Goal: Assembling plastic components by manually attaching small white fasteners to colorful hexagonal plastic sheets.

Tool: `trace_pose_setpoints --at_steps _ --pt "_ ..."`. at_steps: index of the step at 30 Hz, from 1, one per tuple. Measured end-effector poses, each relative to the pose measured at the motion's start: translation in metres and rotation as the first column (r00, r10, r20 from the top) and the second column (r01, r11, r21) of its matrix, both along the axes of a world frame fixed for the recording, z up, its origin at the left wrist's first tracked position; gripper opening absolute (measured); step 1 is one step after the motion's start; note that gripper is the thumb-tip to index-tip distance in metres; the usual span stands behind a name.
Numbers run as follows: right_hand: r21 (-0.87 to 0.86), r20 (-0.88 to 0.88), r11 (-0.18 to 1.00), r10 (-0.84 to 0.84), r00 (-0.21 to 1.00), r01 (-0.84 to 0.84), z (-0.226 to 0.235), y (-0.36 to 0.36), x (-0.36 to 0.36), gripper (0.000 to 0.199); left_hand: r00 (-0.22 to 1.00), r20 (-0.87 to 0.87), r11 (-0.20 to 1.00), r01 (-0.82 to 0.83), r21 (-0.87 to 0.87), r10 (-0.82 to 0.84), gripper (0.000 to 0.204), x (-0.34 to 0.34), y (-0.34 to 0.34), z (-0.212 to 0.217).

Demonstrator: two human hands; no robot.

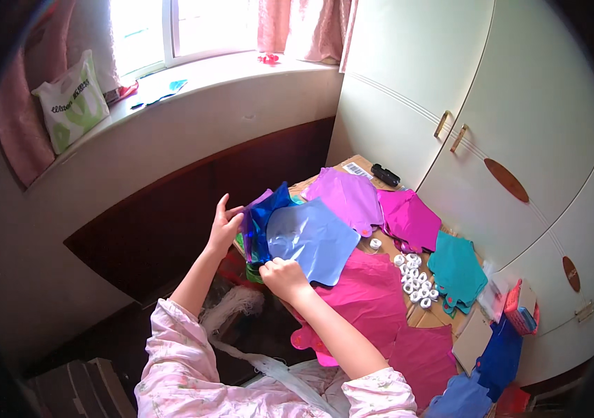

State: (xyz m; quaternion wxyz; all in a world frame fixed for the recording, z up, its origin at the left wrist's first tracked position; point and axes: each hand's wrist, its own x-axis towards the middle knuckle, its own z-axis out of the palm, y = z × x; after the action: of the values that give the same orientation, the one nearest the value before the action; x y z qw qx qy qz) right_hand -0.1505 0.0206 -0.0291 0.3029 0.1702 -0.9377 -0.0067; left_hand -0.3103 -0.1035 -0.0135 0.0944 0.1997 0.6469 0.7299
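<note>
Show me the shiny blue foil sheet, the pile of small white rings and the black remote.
shiny blue foil sheet (314, 240), head view, its flat middle.
pile of small white rings (417, 280), head view, centre.
black remote (385, 175), head view, its body.

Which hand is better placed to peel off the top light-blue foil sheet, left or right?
Right, probably. The right hand already pinches the lower edge of the light-blue foil sheet. The left hand is at the far side, steadying the dark-blue foil stack.
</note>
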Motion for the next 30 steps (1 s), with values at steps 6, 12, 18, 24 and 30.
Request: trace_pose_setpoints --at_steps 6,12,18,24,30 --pt "-0.494 0.129 0.851 -0.132 0.983 0.179 -0.001 0.005 0.001 0.012 0.998 -0.055 0.999 -0.024 -0.044 0.022 0.041 0.022 -0.034 -0.03" --pt "-0.701 0.289 0.65 -0.117 0.95 0.293 -0.007 0.016 -0.004 0.015 0.863 -0.492 0.972 -0.008 -0.235 -0.112 0.013 0.068 -0.033 -0.011" --pt "-0.747 0.434 0.538 -0.049 0.9 0.39 0.001 0.017 -0.004 0.017 0.89 -0.43 0.865 -0.09 -0.493 -0.152 0.025 0.076 -0.022 0.007" --pt "-0.819 0.385 0.454 -0.015 0.923 0.35 -0.006 0.021 -0.006 0.022 0.915 -0.373 0.795 -0.11 -0.596 -0.154 0.03 0.079 -0.012 0.001" --pt "-0.881 0.388 0.343 0.127 0.913 0.327 -0.014 0.029 -0.01 0.016 0.848 -0.53 0.709 -0.359 -0.607 -0.024 0.025 0.076 -0.017 -0.008"
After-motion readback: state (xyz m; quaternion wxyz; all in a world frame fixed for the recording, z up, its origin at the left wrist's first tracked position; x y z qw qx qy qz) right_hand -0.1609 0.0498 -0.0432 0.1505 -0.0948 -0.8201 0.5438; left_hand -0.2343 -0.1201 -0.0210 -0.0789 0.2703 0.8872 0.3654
